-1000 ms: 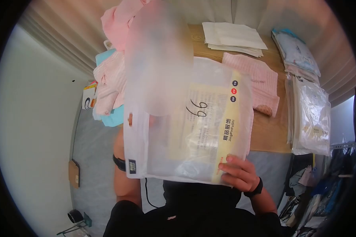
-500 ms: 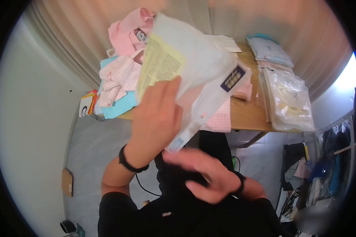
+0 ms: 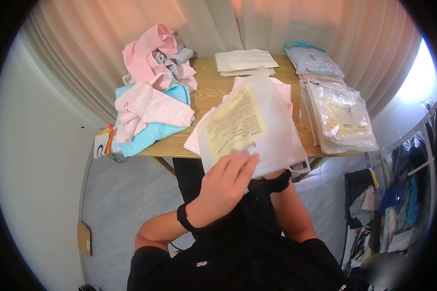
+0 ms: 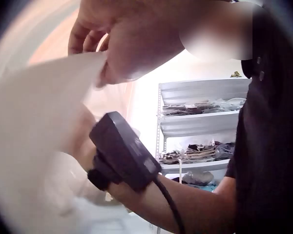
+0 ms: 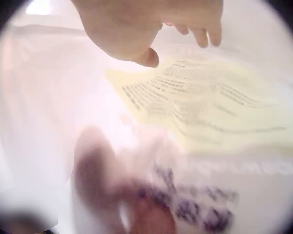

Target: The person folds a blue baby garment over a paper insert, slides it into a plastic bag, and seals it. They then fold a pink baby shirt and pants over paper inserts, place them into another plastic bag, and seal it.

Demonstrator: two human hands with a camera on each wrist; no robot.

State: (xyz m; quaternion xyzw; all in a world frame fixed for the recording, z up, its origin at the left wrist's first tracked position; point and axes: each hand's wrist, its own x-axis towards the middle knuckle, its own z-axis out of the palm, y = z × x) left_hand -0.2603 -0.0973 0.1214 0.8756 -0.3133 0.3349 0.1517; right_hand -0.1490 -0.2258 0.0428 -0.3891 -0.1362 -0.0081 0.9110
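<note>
1. I see the left hand [image 3: 226, 184] at the near edge of a cloudy plastic bag [image 3: 277, 131]. In the left wrist view, its thumb and fingers pinch the edge of the bag.
2. The right hand [image 5: 136, 22] is mostly hidden by the bag in the head view. In the right wrist view, its fingers are loose and a bit apart, with the thumb off to one side. I cannot tell if it is in the bag or just behind it.
3. The bag is held up at a slant in front of the person, and its near part hangs past the front of the wood table [image 3: 206, 72]. It has a yellow patch [image 3: 240, 121] with small print and a dark label [image 3: 298, 166] at one corner.
4. Pink striped clothing [image 3: 194, 140] lies on the table and peeks out around the bag.
5. On the left of the table is a messy pile. I see a striped pink top [image 3: 153, 104] on blue cloth [image 3: 153, 138], with plain pink cloth [image 3: 141, 58] and some gray cloth [image 3: 182, 56] farther back.
6. White sheets [image 3: 245, 59] lie at the back.
7. Clear packs [image 3: 344, 116] are stacked on the right, with a pale blue pack [image 3: 313, 60] behind them.
8. Each wrist has a black band. A brown flat thing [image 3: 84, 239] is on the left, down by the wall.
</note>
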